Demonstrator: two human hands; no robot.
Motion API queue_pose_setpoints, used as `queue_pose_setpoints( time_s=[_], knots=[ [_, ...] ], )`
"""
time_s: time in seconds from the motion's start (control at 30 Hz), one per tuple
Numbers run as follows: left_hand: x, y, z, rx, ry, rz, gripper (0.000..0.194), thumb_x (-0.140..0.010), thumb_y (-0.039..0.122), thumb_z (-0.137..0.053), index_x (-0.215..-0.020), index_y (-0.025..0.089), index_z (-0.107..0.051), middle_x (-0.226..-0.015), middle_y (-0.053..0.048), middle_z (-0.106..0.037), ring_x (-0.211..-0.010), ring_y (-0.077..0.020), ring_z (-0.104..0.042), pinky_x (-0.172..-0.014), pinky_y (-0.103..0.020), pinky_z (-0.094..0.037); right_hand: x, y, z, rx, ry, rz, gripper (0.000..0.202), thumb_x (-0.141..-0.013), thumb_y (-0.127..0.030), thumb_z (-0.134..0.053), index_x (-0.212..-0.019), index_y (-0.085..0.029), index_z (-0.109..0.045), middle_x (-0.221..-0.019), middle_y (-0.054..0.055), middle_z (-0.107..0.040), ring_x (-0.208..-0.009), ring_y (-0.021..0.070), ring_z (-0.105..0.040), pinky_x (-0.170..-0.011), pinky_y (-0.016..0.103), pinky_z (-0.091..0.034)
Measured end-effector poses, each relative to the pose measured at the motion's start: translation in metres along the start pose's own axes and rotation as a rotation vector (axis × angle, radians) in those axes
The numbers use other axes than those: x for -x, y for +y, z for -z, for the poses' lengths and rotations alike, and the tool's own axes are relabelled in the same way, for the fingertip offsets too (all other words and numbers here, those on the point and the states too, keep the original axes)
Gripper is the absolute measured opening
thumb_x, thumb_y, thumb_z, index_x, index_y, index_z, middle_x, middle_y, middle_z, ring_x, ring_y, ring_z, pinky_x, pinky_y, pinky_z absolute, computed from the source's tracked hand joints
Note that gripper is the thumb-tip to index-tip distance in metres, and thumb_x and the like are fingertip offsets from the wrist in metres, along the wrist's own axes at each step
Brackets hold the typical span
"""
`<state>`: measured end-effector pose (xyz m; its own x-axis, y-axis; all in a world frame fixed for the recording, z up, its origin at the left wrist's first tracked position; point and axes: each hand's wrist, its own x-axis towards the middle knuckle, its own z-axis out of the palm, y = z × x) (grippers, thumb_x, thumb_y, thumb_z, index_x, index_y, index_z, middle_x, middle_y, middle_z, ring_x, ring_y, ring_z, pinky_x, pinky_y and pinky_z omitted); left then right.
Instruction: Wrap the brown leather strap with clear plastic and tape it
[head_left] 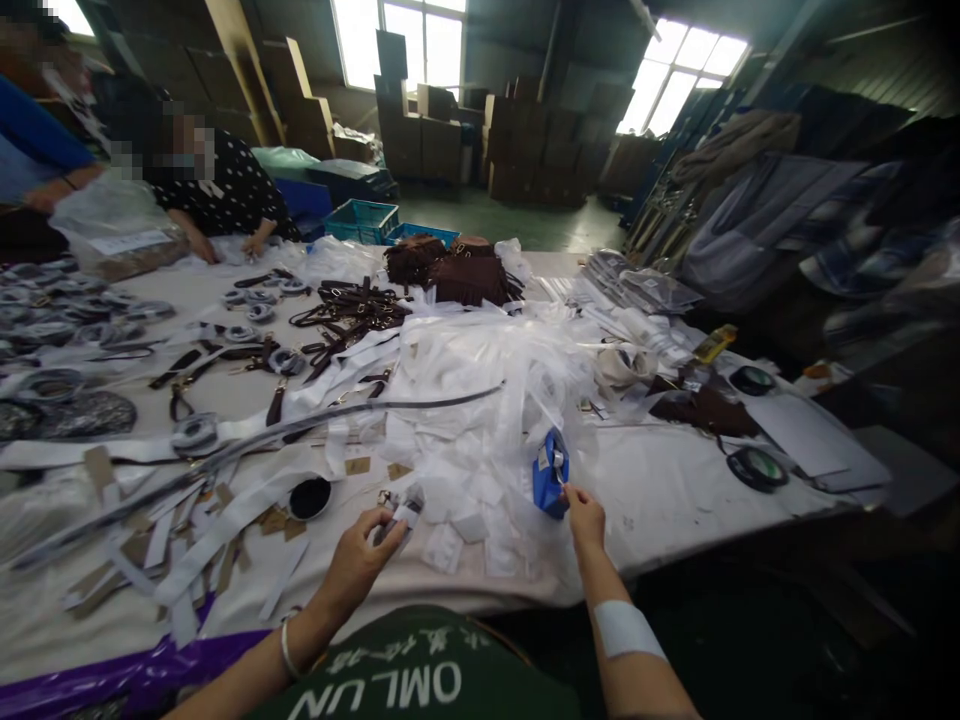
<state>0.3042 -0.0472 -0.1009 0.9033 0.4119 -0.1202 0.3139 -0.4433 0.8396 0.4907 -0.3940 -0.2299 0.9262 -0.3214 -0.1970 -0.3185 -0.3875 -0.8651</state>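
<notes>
My left hand [360,560] is closed around a small rolled-up strap [405,508] with a white band and a brass-coloured metal fitting at its top. It is held just above the near edge of the table. To the right, my right hand [586,518] pinches at the front edge of a blue tape dispenser [550,482], where the tape's end comes out. The bit of tape itself is too small to see clearly. Between both hands lie small white packets [480,520] and crumpled clear plastic bags [495,370].
Dark brown straps [352,315] and brown fringed bags [469,275] lie farther back. Several grey coiled straps [52,310] cover the left side. A long dark strip [300,425] crosses the table. A round black pot [310,496] stands near paper strips. A co-worker [232,185] works across the table.
</notes>
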Motion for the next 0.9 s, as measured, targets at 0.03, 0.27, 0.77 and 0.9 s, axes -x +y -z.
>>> queue_pose_setpoints(
  time_s=[0.03, 0.27, 0.77, 0.9],
  knots=[
    [0.0, 0.001, 0.0, 0.001, 0.001, -0.011, 0.033, -0.077, 0.051, -0.056, -0.077, 0.019, -0.061, -0.083, -0.002, -0.063, -0.084, -0.0216, -0.058, -0.081, -0.031, -0.043, 0.006, 0.004, 0.002, -0.003, 0.021, -0.005, 0.043, -0.076, -0.055, -0.054, -0.082, -0.016, -0.068, -0.079, 0.008, -0.072, -0.083, 0.0233, -0.064, -0.077, 0.032, -0.045],
    [0.005, 0.001, 0.008, -0.003, 0.03, -0.059, 0.028, -0.08, 0.045, -0.055, -0.083, 0.018, -0.061, -0.088, -0.004, -0.061, -0.087, -0.0211, -0.057, -0.082, -0.032, -0.043, 0.042, 0.018, 0.02, 0.052, 0.042, -0.114, 0.035, -0.059, -0.048, -0.063, -0.078, -0.019, -0.067, -0.073, 0.009, -0.069, -0.085, 0.0297, -0.063, -0.077, 0.038, -0.045],
    [0.017, 0.001, 0.063, -0.256, 0.307, -0.502, 0.01, -0.077, 0.019, -0.06, -0.086, 0.018, -0.054, -0.089, -0.007, -0.056, -0.1, -0.0248, -0.05, -0.094, -0.042, -0.041, 0.225, -0.184, -0.108, -0.333, -1.163, 0.096, 0.028, -0.077, -0.042, -0.067, -0.07, -0.018, -0.058, -0.066, -0.003, -0.051, -0.068, 0.012, -0.046, -0.067, 0.024, -0.037],
    [0.018, -0.012, 0.088, -0.379, 0.325, -0.537, 0.005, -0.08, 0.021, -0.057, -0.084, 0.018, -0.055, -0.088, -0.007, -0.057, -0.101, -0.026, -0.049, -0.096, -0.045, -0.039, 0.25, -0.204, -0.143, -0.175, -1.056, 0.209, 0.036, -0.075, -0.05, -0.066, -0.064, -0.017, -0.055, -0.06, -0.004, -0.047, -0.061, 0.0121, -0.04, -0.06, 0.025, -0.033]
  ],
)
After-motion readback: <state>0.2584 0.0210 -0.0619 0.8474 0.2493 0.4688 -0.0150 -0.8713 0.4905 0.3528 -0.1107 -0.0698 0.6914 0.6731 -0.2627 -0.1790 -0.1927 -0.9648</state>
